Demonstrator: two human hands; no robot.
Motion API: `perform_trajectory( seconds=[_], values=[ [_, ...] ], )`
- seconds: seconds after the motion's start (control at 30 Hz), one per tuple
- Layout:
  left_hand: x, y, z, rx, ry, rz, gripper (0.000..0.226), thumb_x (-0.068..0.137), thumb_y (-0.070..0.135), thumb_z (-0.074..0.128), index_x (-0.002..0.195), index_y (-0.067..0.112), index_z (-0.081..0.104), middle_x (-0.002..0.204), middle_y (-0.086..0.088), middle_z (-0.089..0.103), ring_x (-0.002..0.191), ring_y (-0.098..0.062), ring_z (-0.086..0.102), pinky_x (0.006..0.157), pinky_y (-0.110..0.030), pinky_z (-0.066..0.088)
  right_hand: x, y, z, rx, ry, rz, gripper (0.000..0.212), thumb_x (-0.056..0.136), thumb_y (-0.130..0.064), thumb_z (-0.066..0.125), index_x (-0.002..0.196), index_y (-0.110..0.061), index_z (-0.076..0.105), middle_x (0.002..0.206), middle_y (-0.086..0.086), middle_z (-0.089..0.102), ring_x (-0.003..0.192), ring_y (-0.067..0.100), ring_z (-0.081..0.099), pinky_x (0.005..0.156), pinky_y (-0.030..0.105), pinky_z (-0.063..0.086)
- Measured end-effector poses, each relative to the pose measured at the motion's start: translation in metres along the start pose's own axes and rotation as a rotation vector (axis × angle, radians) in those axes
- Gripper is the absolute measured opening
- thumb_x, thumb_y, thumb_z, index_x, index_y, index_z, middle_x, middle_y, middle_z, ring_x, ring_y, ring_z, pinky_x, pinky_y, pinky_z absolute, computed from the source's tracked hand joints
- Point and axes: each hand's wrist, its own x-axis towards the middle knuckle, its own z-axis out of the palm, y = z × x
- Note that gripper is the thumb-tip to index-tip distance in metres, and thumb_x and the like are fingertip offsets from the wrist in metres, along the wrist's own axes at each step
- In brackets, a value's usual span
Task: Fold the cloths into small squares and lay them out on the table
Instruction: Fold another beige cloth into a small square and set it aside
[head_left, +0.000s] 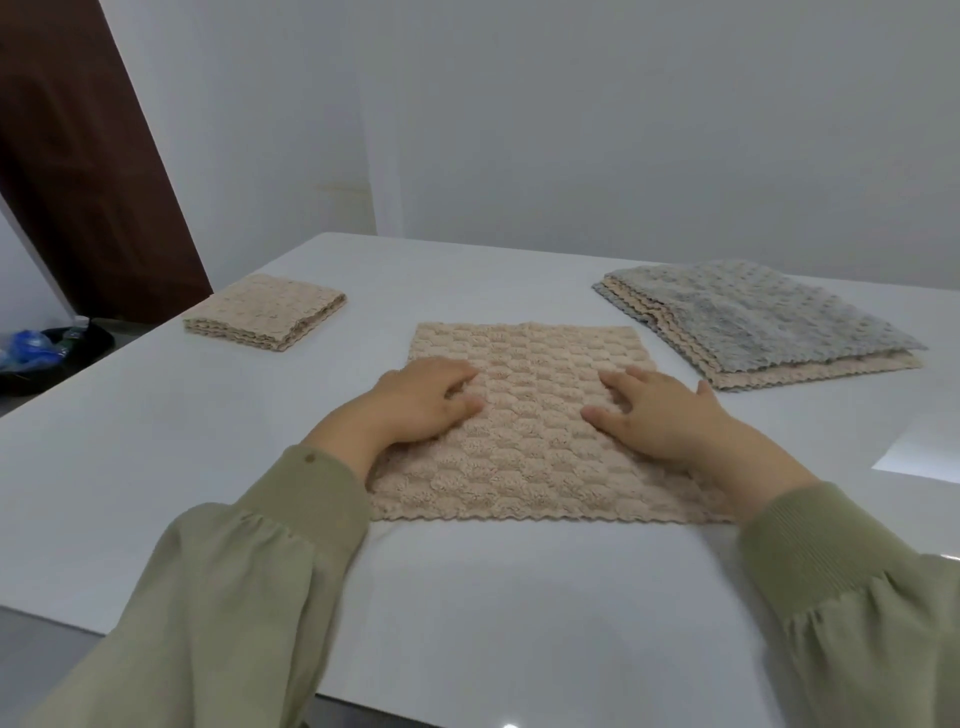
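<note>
Both hands — left hand (423, 400), right hand (657, 413) — fingers spread, pressing beige cloth (524, 441) flat (unfolded); smooth outward, align edges before folding.

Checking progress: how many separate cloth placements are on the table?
3: folded beige pile far left, beige cloth centre under left hand and right hand, grey-topped stack at right. Cloths inside piles cannot be counted.

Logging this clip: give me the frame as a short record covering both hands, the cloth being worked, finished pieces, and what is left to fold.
left hand: rests flat on the spread beige cloth
right hand: rests flat on the same cloth
spread beige cloth: flat at mid-table, not yet a small square
folded beige cloth: small square, far left
unfolded stack: far right, grey on top, beige beneath
</note>
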Motion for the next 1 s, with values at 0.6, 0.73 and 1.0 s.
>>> perform_trajectory(
  seconds=[0.6,0.73,1.0],
  values=[
    [0.066,-0.043,-0.001,-0.318,0.631,-0.357,0.026,0.094,0.022,0.046,0.107,0.016,0.068,0.109,-0.001,0.067,0.103,-0.020,0.056,0.083,-0.031,0.045,0.077,0.016,-0.006,0.455,0.411,-0.081,0.033,0.093,-0.026,0.053,0.067,-0.008,0.062,0.056,0.001,0.054,0.050,0.015,0.045,0.053,0.024,0.034],
    [0.086,-0.050,0.000,-0.055,0.434,-0.407,0.040,0.097,0.040,0.037,0.120,0.018,0.060,0.128,-0.008,0.055,0.120,-0.030,0.044,0.095,-0.041,0.039,0.093,0.026,0.003,0.350,0.695,-0.051,0.022,0.092,-0.013,0.048,0.106,-0.007,0.065,0.102,0.008,0.063,0.098,0.026,0.054,0.082,0.032,0.041],
    [0.085,-0.044,-0.004,-0.158,0.396,-0.309,0.019,0.092,0.033,0.054,0.105,0.020,0.058,0.115,-0.002,0.058,0.107,-0.024,0.051,0.091,-0.039,0.040,0.104,0.033,0.010,0.216,0.286,-0.001,0.053,0.093,-0.025,0.044,0.144,-0.013,0.032,0.135,0.017,0.049,0.123,0.033,0.045,0.105,0.044,0.035]
  ],
)
